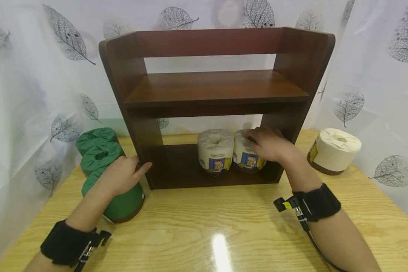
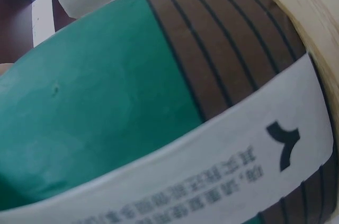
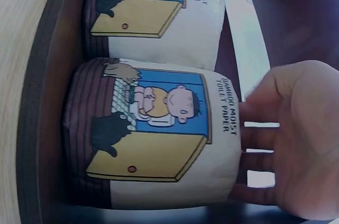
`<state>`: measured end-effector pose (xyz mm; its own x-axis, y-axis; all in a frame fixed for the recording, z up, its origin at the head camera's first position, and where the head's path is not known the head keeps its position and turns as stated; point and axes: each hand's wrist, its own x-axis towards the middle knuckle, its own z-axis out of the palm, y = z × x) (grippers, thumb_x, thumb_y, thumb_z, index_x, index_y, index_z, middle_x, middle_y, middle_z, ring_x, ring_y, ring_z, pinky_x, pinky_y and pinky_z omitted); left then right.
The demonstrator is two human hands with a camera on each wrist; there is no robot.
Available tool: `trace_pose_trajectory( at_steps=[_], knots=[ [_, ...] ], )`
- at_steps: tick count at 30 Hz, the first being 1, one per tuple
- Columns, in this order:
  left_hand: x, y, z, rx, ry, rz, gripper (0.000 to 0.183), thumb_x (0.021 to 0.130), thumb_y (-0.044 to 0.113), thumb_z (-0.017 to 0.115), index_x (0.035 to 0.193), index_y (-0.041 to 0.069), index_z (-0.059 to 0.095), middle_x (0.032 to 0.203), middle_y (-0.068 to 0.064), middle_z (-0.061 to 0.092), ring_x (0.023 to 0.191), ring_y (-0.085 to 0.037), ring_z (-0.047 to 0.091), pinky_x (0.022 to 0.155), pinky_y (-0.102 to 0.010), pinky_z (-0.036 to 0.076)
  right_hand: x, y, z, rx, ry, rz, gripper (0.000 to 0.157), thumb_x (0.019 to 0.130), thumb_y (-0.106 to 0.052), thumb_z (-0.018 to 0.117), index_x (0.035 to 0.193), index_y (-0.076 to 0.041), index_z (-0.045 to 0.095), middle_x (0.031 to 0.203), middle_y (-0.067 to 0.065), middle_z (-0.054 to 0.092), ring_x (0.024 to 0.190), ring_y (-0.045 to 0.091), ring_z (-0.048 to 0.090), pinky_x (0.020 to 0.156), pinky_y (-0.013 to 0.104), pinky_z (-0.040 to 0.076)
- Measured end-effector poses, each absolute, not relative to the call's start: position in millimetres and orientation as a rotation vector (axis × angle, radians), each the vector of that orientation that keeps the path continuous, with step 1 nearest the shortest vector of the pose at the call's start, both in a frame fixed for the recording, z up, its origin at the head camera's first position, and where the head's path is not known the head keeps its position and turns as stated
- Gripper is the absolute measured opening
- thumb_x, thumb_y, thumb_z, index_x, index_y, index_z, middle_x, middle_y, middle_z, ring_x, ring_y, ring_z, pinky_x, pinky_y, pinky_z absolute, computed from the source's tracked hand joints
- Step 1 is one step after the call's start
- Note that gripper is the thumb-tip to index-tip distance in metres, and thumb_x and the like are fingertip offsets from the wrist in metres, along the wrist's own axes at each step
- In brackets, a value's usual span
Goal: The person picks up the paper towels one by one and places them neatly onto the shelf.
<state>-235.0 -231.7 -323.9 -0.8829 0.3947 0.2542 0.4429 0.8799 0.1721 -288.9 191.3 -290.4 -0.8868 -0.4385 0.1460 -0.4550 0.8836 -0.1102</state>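
Note:
Inside the bottom compartment of the dark brown wooden shelf (image 1: 217,100), two white toilet rolls stand side by side, a left roll (image 1: 215,151) and a right roll (image 1: 249,162). My right hand (image 1: 270,143) touches the top of the right roll, its fingers stretched out against the wrapper in the right wrist view. My left hand (image 1: 120,175) hovers over the front green toilet roll (image 1: 125,207), loosely bent and holding nothing, thumb pointing toward the shelf's left side. That green wrapper, with its brown striped base, fills the left wrist view.
Behind the front green roll stand two more, a middle one (image 1: 100,155) and a back one (image 1: 96,136). Off the shelf's right side, a cream toilet roll (image 1: 338,149) stands on the wooden table (image 1: 204,223). Leaf-patterned curtains (image 1: 387,113) surround the table.

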Motion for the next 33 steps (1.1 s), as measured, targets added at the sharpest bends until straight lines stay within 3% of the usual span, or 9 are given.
trace_pose_trajectory(
  at_steps=[4, 8, 15, 18, 22, 25, 33],
  knots=[
    [-235.9, -231.3, -323.0, -0.637, -2.844, -0.327, 0.047, 0.098, 0.048, 0.034, 0.067, 0.014, 0.047, 0.05, 0.001, 0.039, 0.043, -0.01, 0.042, 0.046, -0.032, 0.04, -289.4, 190.5, -290.6, 0.691, -2.919, 0.25, 0.05, 0.095, -0.042, 0.044, 0.135, -0.013, 0.045, 0.134, 0.015, 0.048, 0.122, 0.038, 0.039, 0.097, 0.069, 0.021],
    [-236.4, -230.6, -321.3, -0.618, -2.848, -0.316, 0.05, 0.098, 0.048, 0.035, 0.064, 0.013, 0.045, 0.051, 0.0, 0.04, 0.043, -0.011, 0.042, 0.045, -0.032, 0.039, -290.5, 189.5, -292.2, 0.695, -2.918, 0.254, 0.054, 0.092, -0.04, 0.051, 0.136, -0.012, 0.044, 0.131, 0.013, 0.051, 0.119, 0.037, 0.043, 0.096, 0.068, 0.023],
    [-235.5, -228.3, -318.8, -0.623, -2.862, -0.329, 0.053, 0.098, 0.048, 0.035, 0.056, 0.016, 0.044, 0.049, 0.002, 0.038, 0.042, -0.012, 0.039, 0.046, -0.032, 0.038, -290.0, 190.5, -295.0, 0.726, -2.88, 0.181, 0.027, 0.091, -0.034, 0.056, 0.11, -0.015, 0.06, 0.114, 0.007, 0.057, 0.101, 0.028, 0.051, 0.091, 0.065, 0.03],
    [-235.4, -228.4, -318.4, -0.665, -2.872, -0.339, 0.057, 0.098, 0.047, 0.035, 0.049, 0.018, 0.044, 0.045, 0.005, 0.035, 0.04, -0.011, 0.038, 0.046, -0.031, 0.038, -289.6, 191.2, -296.1, 0.735, -2.878, 0.186, 0.027, 0.091, -0.032, 0.056, 0.11, -0.013, 0.06, 0.117, 0.009, 0.057, 0.103, 0.03, 0.051, 0.091, 0.066, 0.03],
    [-235.4, -229.2, -319.1, -0.797, -2.904, -0.338, 0.051, 0.097, 0.048, 0.037, 0.062, 0.023, 0.064, 0.057, 0.012, 0.055, 0.051, -0.004, 0.05, 0.055, -0.032, 0.047, -288.8, 192.4, -296.7, 0.749, -2.892, 0.2, 0.038, 0.092, -0.031, 0.054, 0.123, -0.009, 0.056, 0.128, 0.014, 0.052, 0.113, 0.035, 0.047, 0.093, 0.066, 0.029],
    [-235.9, -229.7, -319.4, -0.873, -2.924, -0.324, 0.044, 0.096, 0.049, 0.038, 0.076, 0.026, 0.07, 0.073, 0.012, 0.064, 0.062, 0.0, 0.055, 0.061, -0.033, 0.05, -288.4, 192.5, -296.0, 0.756, -2.901, 0.199, 0.042, 0.093, -0.031, 0.053, 0.127, -0.008, 0.053, 0.131, 0.016, 0.05, 0.116, 0.037, 0.045, 0.093, 0.066, 0.029],
    [-239.1, -225.9, -319.4, -0.89, -2.943, -0.205, 0.048, 0.093, 0.058, 0.036, 0.063, 0.029, 0.059, 0.05, 0.012, 0.044, 0.047, -0.005, 0.042, 0.049, -0.029, 0.04, -289.9, 188.3, -291.6, 0.756, -2.926, 0.225, 0.043, 0.093, -0.031, 0.053, 0.13, -0.009, 0.051, 0.137, 0.015, 0.045, 0.123, 0.038, 0.039, 0.094, 0.068, 0.027]
  ],
)
